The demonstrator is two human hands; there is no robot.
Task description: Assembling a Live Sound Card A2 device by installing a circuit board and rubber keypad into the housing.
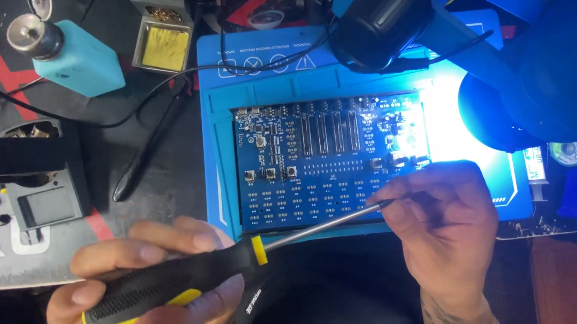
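Note:
My left hand (141, 276) grips the black and yellow handle of a long screwdriver (181, 275) at the bottom left. Its steel shaft (325, 223) runs up and right across the front edge of a blue circuit board (315, 163). My right hand (442, 221) pinches the shaft's tip between thumb and fingers, just over the board's lower right corner. The board lies flat on a blue work mat (221, 111), brightly lit at its right end.
A microscope head (380, 21) and its blue arm hang over the mat's far right. A teal bottle (75, 55) and a brass-wool tip cleaner (164, 44) stand at the back left. Black cables (149, 140) cross the dark bench; a black unit (27, 179) sits at the left.

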